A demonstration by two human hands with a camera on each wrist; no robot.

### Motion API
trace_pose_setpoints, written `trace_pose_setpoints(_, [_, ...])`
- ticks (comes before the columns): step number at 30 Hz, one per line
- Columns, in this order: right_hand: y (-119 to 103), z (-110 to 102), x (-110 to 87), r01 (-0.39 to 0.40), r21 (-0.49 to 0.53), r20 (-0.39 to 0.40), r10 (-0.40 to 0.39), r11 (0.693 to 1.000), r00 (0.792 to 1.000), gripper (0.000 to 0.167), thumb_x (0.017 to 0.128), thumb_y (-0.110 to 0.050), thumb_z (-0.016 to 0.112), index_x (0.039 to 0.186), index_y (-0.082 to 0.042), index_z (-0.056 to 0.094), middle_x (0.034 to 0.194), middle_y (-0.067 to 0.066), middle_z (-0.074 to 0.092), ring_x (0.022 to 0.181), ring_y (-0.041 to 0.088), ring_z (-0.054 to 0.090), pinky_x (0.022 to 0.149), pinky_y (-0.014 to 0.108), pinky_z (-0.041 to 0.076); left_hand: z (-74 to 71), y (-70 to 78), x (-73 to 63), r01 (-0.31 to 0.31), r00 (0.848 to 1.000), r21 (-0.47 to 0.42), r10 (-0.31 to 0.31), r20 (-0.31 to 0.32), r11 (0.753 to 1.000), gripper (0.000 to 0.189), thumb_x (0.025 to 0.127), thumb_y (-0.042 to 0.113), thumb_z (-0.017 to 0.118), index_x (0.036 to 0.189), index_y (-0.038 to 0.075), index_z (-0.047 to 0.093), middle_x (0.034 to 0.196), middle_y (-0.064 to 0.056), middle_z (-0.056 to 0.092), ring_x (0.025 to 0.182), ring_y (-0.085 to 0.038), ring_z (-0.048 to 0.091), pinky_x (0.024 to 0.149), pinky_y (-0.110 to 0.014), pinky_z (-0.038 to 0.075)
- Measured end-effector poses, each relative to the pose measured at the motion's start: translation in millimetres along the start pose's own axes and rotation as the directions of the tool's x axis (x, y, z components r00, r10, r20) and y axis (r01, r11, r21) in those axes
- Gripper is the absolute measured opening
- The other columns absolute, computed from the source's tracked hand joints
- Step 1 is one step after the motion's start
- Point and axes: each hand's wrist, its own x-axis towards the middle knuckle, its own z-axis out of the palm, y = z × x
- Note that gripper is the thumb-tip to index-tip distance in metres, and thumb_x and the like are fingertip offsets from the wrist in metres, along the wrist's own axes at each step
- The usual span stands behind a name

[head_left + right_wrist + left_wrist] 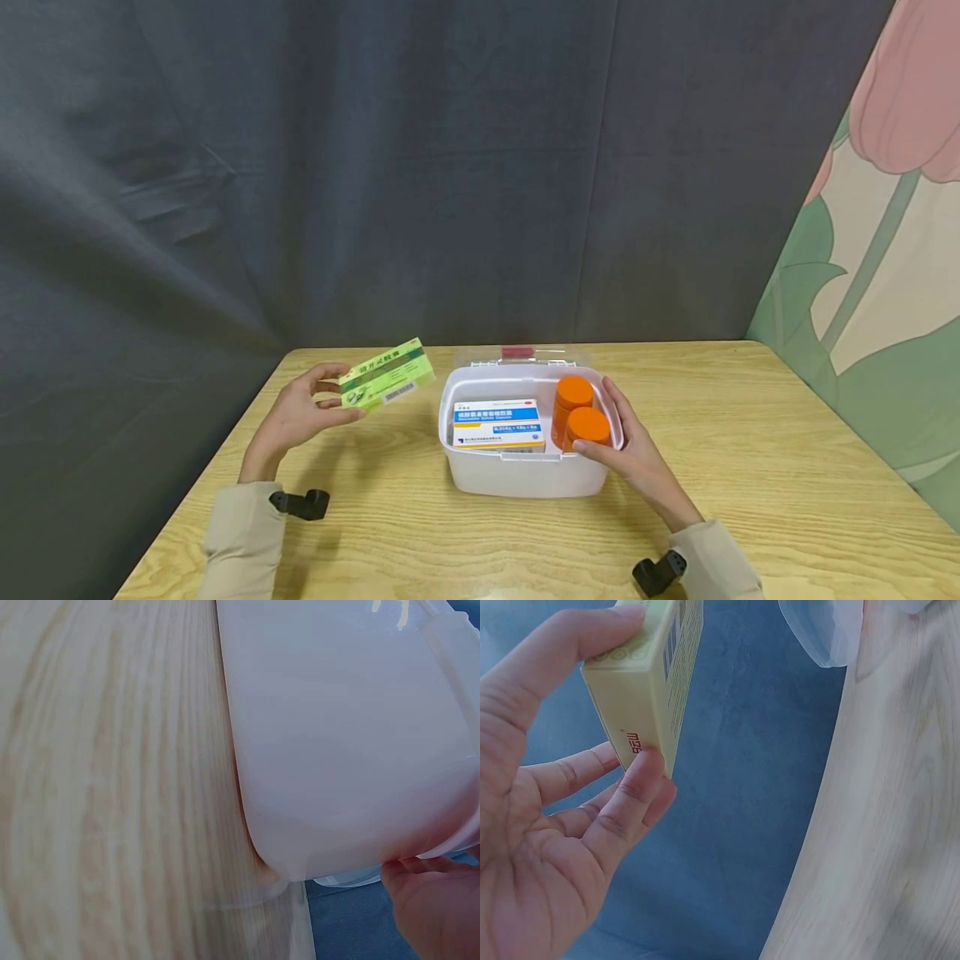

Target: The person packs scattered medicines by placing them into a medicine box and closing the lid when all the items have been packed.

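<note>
My left hand (pixel 303 410) holds a green-yellow medicine box (pixel 388 373) up over the table, left of a white plastic medicine bin (pixel 491 477). In the left wrist view the thumb lies on one face of the carton (pixel 622 697) and fingers support its other side. My right hand (pixel 637 454) grips the bin's right end, thumb at the front rim beside an orange-capped bottle, fingers along the outer wall. Inside the bin, a white and blue medicine box (pixel 498 425) lies at the left; two orange bottles (pixel 574 392) stand at the right.
The bin's clear lid (pixel 555 356), with a red patch, hangs open behind it. Everything rests on a wooden table (pixel 750 467). A dark curtain (pixel 450 183) rises at the table's back edge, and a flower-painted wall (pixel 892 275) borders the right.
</note>
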Motion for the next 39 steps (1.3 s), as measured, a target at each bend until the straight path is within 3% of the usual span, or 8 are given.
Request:
trace_pose_setpoints(23, [1.7, 1.3, 1.3, -0.027, -0.01, -0.01, 0.027, 1.0, 1.0, 0.097, 0.087, -0.02, 0.074, 0.157, -0.017, 0.008, 0.161, 0.013, 0.009, 0.143, 0.041, 0.011, 0.103, 0.07, 0.018, 17.9, 16.8, 5.4, -0.066, 0.998, -0.016, 0.066, 0.02, 0.998, 0.072, 0.074, 0.022, 0.086, 0.135, 0.003, 0.052, 0.133, -0.015, 0.052, 0.111, -0.034, 0.055, 0.087, -0.044, 0.052])
trace_pose_setpoints(34, [-1.9, 1.0, 0.5, -0.034, -0.018, -0.01, 0.034, 0.999, 0.999, 0.097, 0.087, -0.021, 0.074, 0.157, -0.018, 0.007, 0.161, 0.013, 0.007, 0.143, 0.041, 0.009, 0.103, 0.07, 0.017, 24.7, 26.3, 8.9, -0.08, 0.996, -0.047, 0.081, 0.026, 0.996, 0.072, 0.073, 0.018, 0.087, 0.135, 0.001, 0.053, 0.13, -0.016, 0.053, 0.107, -0.033, 0.056, 0.082, -0.04, 0.054])
trace_pose_setpoints(39, [-3.2, 0.8, 0.0, -0.027, -0.018, -0.009, 0.027, 0.999, 1.0, 0.097, 0.087, -0.02, 0.074, 0.157, -0.018, 0.007, 0.161, 0.013, 0.007, 0.143, 0.041, 0.009, 0.103, 0.071, 0.017, 28.3, 28.9, 12.0, -0.106, 0.994, -0.044, 0.107, 0.03, 0.993, 0.07, 0.072, 0.017, 0.087, 0.132, 0.0, 0.054, 0.127, -0.016, 0.054, 0.106, -0.034, 0.054, 0.085, -0.042, 0.053])
